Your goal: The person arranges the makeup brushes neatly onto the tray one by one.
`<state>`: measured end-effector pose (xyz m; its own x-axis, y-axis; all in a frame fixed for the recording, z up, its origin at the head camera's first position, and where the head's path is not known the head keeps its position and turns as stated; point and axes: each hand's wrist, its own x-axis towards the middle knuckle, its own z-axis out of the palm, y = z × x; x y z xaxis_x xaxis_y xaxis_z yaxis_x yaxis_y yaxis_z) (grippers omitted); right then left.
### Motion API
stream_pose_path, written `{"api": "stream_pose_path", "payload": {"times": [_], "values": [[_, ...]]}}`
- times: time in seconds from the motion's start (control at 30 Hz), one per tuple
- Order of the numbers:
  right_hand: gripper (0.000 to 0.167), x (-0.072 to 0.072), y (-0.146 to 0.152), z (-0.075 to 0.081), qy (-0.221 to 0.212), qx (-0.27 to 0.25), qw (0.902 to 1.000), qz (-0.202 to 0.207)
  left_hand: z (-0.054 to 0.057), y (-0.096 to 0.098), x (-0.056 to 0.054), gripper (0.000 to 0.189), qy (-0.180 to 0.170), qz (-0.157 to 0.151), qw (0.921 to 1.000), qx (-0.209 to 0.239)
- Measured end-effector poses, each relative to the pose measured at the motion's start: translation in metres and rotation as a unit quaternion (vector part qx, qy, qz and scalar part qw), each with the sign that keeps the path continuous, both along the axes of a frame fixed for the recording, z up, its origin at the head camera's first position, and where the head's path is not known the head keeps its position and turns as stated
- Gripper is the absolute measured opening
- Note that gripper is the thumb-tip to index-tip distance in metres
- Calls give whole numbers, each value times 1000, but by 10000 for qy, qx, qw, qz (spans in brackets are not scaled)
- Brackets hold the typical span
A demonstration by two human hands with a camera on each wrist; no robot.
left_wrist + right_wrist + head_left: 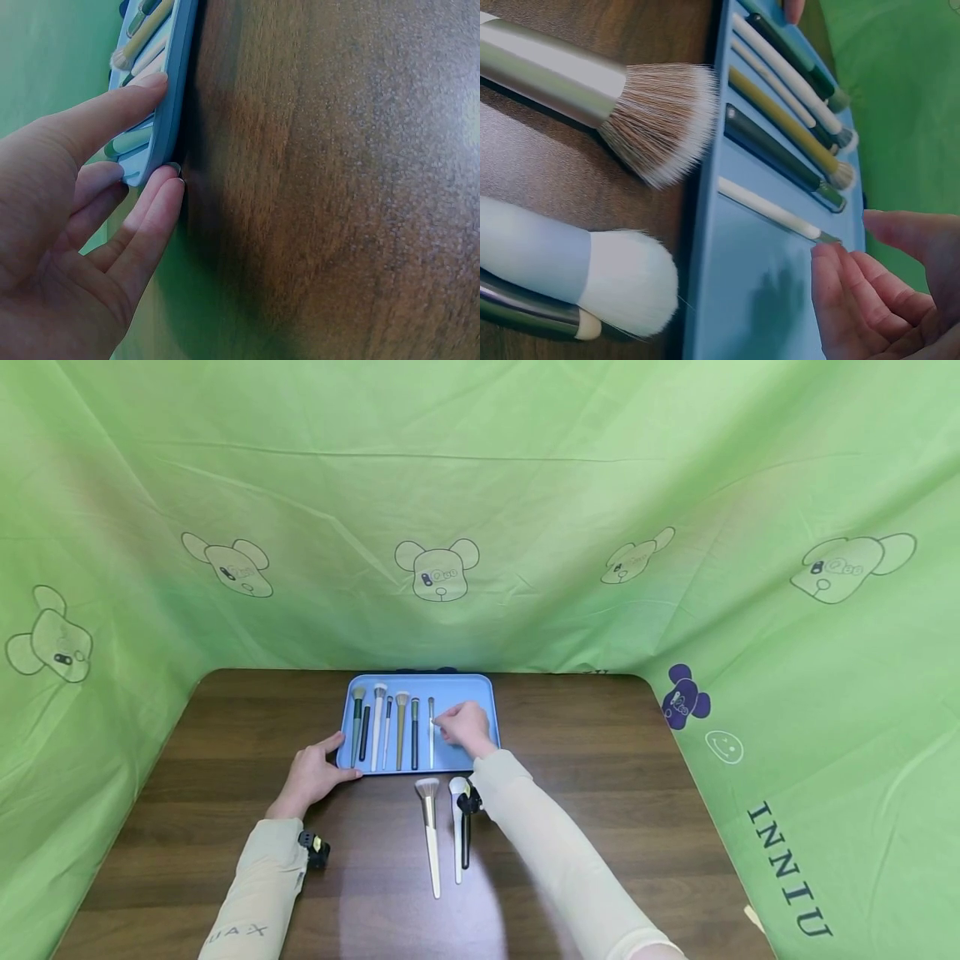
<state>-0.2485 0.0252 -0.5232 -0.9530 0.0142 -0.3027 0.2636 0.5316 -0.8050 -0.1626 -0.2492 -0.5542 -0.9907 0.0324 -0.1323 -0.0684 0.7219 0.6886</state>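
Note:
A blue tray [457,762] lies at the table's back, with several makeup brushes side by side in it. My left hand [311,774] holds the tray's front left corner, thumb on the front rim and fingers at the side, also in the left wrist view [82,195]. Over the tray's right part is my right hand [467,727]. In the right wrist view its thumb and fingers [832,292] stand apart, fingertips beside the tip of a thin white-handled brush [769,210], which lies in the tray. Whether they touch it, I cannot tell.
In front of the tray lie a large fluffy brush [431,835], a white brush [457,835] and a black-handled brush [466,843], partly under my right wrist. A green cloth [570,610] hangs behind and beside the wooden table [600,827].

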Motion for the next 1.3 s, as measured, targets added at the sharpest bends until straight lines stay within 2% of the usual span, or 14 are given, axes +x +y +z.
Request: {"api": "stream_pose_path", "payload": {"times": [0.2,0.8,1.3], "values": [[16,0,5,4,74,-352,9993,-50,0,0,0,87,38,-7,10000,-16],[20,18,23,21,448,-487,9977,-123,-1,0,0,86,18,13,10000,-35],[26,38,54,28,535,-553,9969,174,-1,-2,0,86,14,1,10000,-5]]}}
